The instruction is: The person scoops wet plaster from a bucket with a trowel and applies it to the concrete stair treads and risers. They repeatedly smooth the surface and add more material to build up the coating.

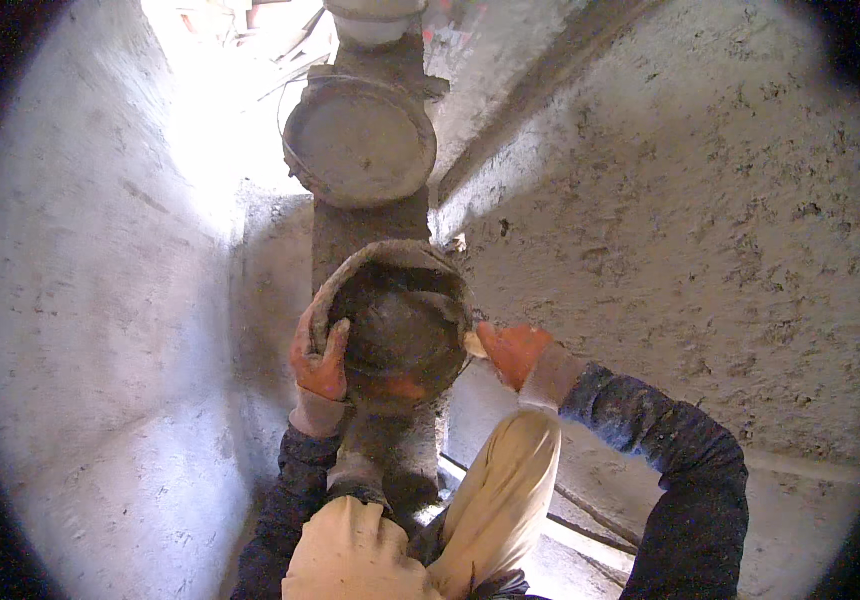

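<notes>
A round, mortar-caked bucket (405,254) stands tilted in front of my knees, its dark, wet-looking inside facing me. My left hand (320,352), in an orange work glove, grips the bucket's left rim with the thumb over the edge. On the other side my right hand (514,350), also gloved in orange, is closed round a short pale wooden handle (475,345) beside the bucket's right rim. What that handle belongs to cannot be made out. Some grey mortar (395,325) seems to coat the bucket's inner wall.
Beyond it, a second bucket (360,140) full of grey mortar, with a wire bail, rests on a dirty plank (370,222). A third pale bucket (375,28) shows at the top. Rough plastered walls rise close on the left (100,270) and right (690,230). Cables (595,515) run by my right knee.
</notes>
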{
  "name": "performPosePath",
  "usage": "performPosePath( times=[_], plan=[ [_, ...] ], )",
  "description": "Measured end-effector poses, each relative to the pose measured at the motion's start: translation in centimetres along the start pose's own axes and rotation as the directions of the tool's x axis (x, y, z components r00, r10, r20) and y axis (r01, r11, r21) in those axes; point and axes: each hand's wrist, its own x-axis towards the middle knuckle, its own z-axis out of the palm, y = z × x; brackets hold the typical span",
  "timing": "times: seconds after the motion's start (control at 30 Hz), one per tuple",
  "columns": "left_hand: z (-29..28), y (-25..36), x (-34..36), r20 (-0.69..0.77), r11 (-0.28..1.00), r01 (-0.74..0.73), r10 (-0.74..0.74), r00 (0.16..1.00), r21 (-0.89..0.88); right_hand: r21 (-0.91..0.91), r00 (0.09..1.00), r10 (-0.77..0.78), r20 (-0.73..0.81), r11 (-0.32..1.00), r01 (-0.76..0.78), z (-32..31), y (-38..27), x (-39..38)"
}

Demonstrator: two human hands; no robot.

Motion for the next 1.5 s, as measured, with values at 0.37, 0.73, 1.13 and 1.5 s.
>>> performPosePath(
  times=[0.37,0.73,1.13,1.5],
  plan=[
    [-0.7,-2.2,0.1,-0.069,0.999,0.008,-0.004,0.998,0.054,0.356,0.957,-0.216,0.194,0.924,0.136,5.6,0.6,1.6],
    [-1.7,-3.9,1.3,-0.083,0.998,-0.019,0.013,0.996,-0.062,0.691,0.975,-0.206,0.089,0.718,0.088,1.8,-1.3,-1.7],
    [-4.5,-9.3,2.6,-0.194,0.976,0.133,-0.165,0.967,-0.171,0.05,0.968,-0.082,-0.238,0.994,0.096,-6.0,-1.6,-2.9],
    [-3.5,-8.3,2.7,-0.191,0.934,0.235,-0.29,0.938,-0.269,-0.394,0.79,-0.223,-0.571,0.919,-0.026,-13.6,6.4,15.7]
  ],
)
